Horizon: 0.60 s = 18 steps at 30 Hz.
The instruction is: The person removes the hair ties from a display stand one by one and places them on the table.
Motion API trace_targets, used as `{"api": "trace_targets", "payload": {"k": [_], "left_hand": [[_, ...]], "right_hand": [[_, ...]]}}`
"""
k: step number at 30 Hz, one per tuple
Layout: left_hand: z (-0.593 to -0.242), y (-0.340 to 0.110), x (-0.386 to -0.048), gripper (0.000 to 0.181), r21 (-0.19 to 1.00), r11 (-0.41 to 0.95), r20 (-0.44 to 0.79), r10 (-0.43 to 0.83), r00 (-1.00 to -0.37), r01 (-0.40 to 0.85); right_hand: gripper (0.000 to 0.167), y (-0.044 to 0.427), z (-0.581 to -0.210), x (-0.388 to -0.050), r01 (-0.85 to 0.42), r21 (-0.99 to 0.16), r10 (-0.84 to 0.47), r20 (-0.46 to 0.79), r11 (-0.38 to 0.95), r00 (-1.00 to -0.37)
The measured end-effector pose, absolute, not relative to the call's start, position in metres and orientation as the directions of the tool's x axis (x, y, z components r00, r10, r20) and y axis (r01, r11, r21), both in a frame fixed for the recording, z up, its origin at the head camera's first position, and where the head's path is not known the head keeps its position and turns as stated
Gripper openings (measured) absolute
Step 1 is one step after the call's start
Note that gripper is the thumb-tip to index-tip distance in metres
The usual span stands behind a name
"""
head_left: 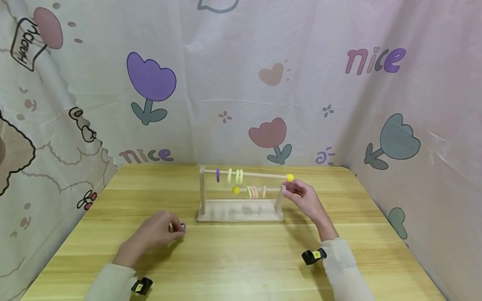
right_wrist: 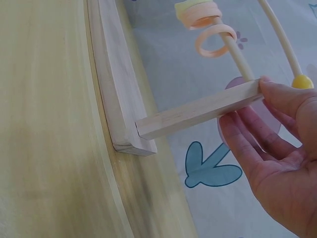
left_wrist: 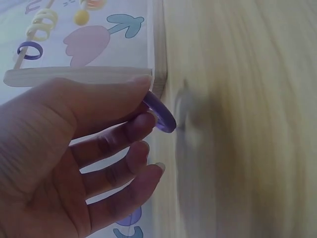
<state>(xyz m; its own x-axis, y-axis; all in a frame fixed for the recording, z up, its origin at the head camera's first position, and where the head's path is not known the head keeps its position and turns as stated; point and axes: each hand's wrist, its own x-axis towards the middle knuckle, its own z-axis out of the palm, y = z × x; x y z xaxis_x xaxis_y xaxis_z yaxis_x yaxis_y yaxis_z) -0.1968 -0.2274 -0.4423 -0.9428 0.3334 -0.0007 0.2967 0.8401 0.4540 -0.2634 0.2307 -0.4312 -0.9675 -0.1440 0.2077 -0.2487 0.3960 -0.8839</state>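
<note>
Just above the table, left of the rack, my left hand (head_left: pixel 159 229) pinches a purple ring (left_wrist: pixel 162 114) between thumb and index finger. My right hand (head_left: pixel 304 198) grips the top of the short right post (right_wrist: pixel 200 110) of the wooden rack (head_left: pixel 241 216). From the tall left post runs an upper rod carrying a purple ring (head_left: pixel 217 175) and several pale yellow-green rings (head_left: pixel 236 176), ending in a yellow ball (head_left: pixel 290 177). Lower down, a second rod from the right post bears peach rings (right_wrist: pixel 215 40) and a yellowish ring, with another yellow ball (head_left: pixel 236 190) at its tip.
The rack's base stands on a wooden table (head_left: pixel 241 259) towards its far side. Behind and beside the table hangs a patterned cloth (head_left: pixel 226 75) with printed flowers and words. Each wrist wears a small black camera (head_left: pixel 142 286).
</note>
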Motion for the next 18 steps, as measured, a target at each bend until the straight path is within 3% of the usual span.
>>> {"api": "trace_targets", "payload": {"k": [18], "left_hand": [[-0.4462,-0.2308,-0.1946,0.016,0.423,0.862,-0.021,0.318,-0.948,0.280]], "right_hand": [[0.034,0.2312,-0.4308,-0.2624,-0.235,-0.895,-0.145,0.193,0.380,-0.970]]}}
